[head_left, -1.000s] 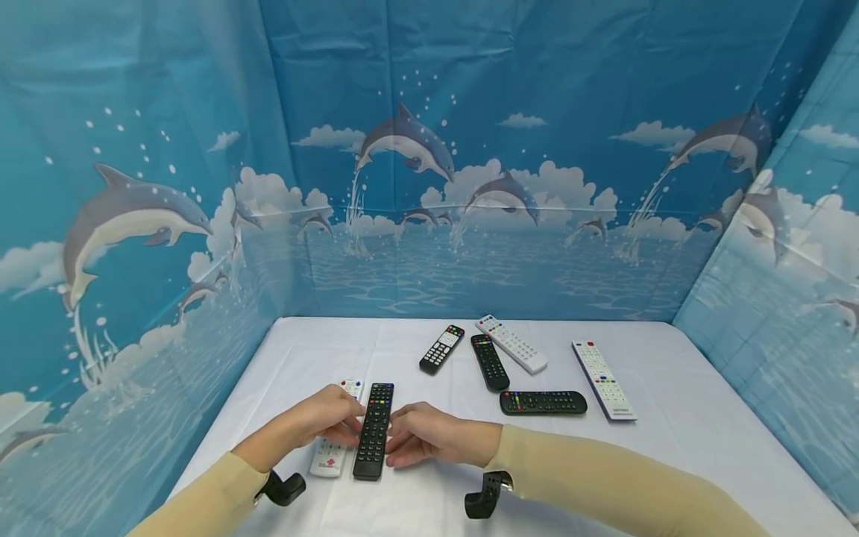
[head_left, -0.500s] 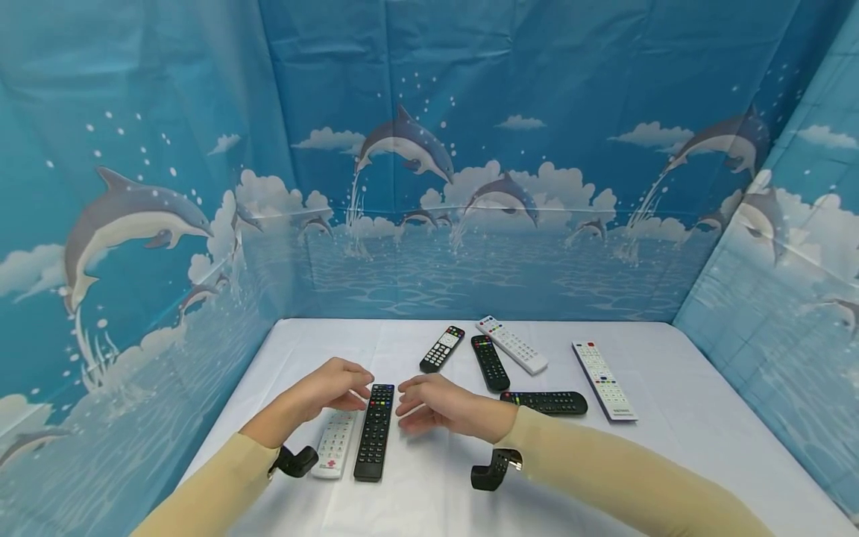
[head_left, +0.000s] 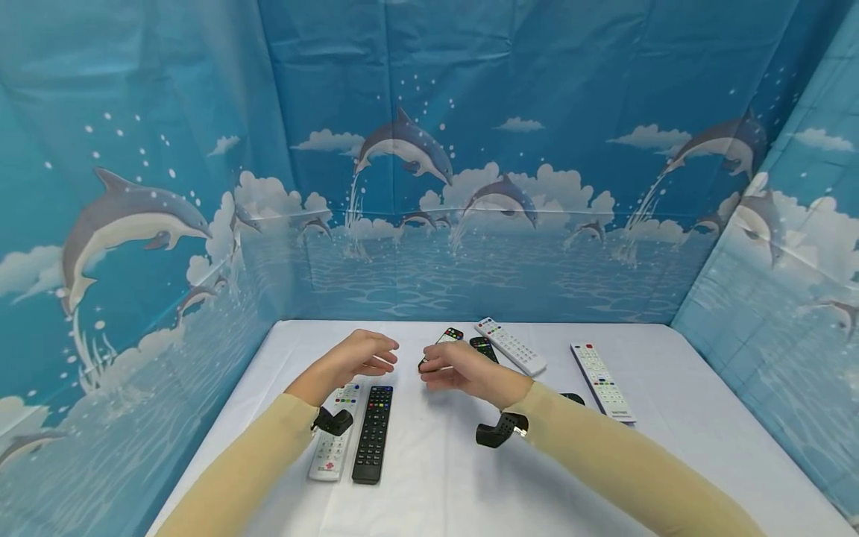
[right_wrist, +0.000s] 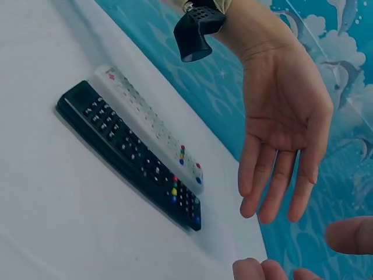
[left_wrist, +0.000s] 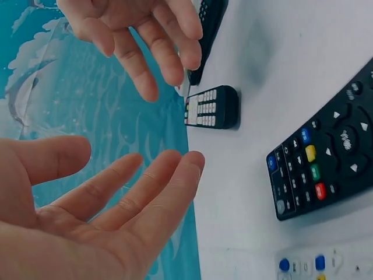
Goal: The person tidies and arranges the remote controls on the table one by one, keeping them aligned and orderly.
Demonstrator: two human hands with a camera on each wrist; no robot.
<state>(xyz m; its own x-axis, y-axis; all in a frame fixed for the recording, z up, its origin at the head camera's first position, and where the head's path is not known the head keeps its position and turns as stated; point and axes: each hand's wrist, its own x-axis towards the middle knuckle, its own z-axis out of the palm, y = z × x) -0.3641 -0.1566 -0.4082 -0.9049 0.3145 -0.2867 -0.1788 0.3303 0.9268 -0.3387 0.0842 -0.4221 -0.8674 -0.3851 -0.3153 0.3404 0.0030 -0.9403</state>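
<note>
My left hand [head_left: 356, 356] hovers over the table with its fingers loosely extended and holds nothing. Facing it, my right hand [head_left: 466, 371] is also free, fingers relaxed and apart. Below the left hand lie a long black remote control [head_left: 372, 436] and, left of it, a white remote control [head_left: 329, 451] partly covered by the wrist. A short black remote with white buttons [head_left: 451, 334] shows behind the right fingertips, partly hidden. In the left wrist view, that short remote [left_wrist: 220, 108] lies beyond both hands. The right wrist view shows the black remote [right_wrist: 131, 151] and white remote side by side.
Behind the right hand another black remote [head_left: 483, 346] is partly hidden, beside a white remote [head_left: 513, 347]. The right sleeve covers most of a black remote [head_left: 573, 397]. Further right lies a white remote [head_left: 602, 382]. Dolphin-printed curtains [head_left: 429, 253] border the white table [head_left: 429, 477].
Both hands have left the sides of the black remote, risen and moved forward over the table. The black and white remotes stay in place; the right arm now covers more of the rear remotes.
</note>
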